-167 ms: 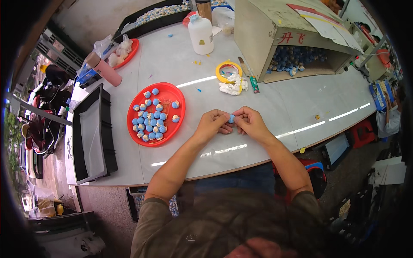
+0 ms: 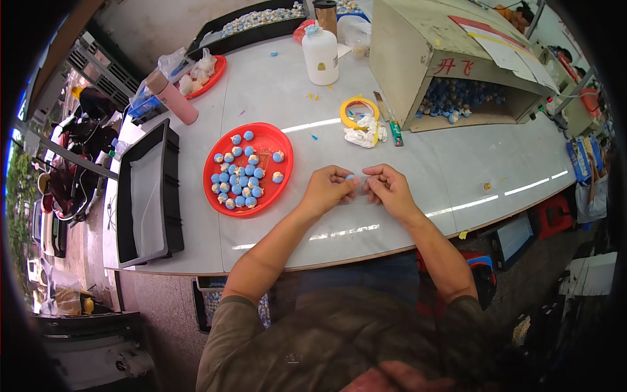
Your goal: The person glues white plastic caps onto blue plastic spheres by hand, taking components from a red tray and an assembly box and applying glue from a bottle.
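Note:
My left hand (image 2: 328, 188) and my right hand (image 2: 390, 188) meet fingertip to fingertip just above the white table (image 2: 457, 163). Between them they pinch a small blue piece (image 2: 351, 177), mostly hidden by the fingers. To the left of my left hand lies a round red tray (image 2: 282, 175) holding several small blue balls (image 2: 240, 179), some with a pale patch.
A black bin (image 2: 171, 196) sits at the table's left end. Behind are a yellow tape ring (image 2: 358, 111), a white crumpled wad (image 2: 362, 135), a white bottle (image 2: 321, 55), a pink tumbler (image 2: 172, 97), and a cardboard box (image 2: 405, 59) full of blue balls.

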The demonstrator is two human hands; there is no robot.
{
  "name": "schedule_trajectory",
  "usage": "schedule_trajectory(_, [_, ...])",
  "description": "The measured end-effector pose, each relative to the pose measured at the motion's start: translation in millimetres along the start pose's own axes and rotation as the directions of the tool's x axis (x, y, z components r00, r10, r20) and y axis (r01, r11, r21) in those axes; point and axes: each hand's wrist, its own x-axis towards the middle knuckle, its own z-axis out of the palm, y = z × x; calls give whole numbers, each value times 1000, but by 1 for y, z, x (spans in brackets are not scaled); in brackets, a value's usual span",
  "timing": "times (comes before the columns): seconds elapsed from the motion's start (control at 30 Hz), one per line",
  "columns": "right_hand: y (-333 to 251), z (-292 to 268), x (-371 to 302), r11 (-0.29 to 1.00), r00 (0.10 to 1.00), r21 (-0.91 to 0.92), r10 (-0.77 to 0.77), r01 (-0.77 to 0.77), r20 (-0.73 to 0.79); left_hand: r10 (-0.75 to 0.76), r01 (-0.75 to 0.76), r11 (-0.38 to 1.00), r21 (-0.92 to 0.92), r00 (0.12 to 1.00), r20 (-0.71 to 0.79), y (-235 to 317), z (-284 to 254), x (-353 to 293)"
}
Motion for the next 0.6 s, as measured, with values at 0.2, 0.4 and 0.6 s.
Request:
schedule_trajectory(0.2, [-6,-33,0,979,956,-96,-197,180,-218,657,62,397,916,678,-330,53,-60,-25])
schedule_trajectory(0.4, [-14,-116,31,662,699,-735,-455,-149,-552,580,358,16,934,757,-300,42,-109,-25])
schedule_trajectory(0.6, [-24,-146,95,298,720,-951,-641,-84,-265,537,423,-31,906,771,-341,48,-105,-29])
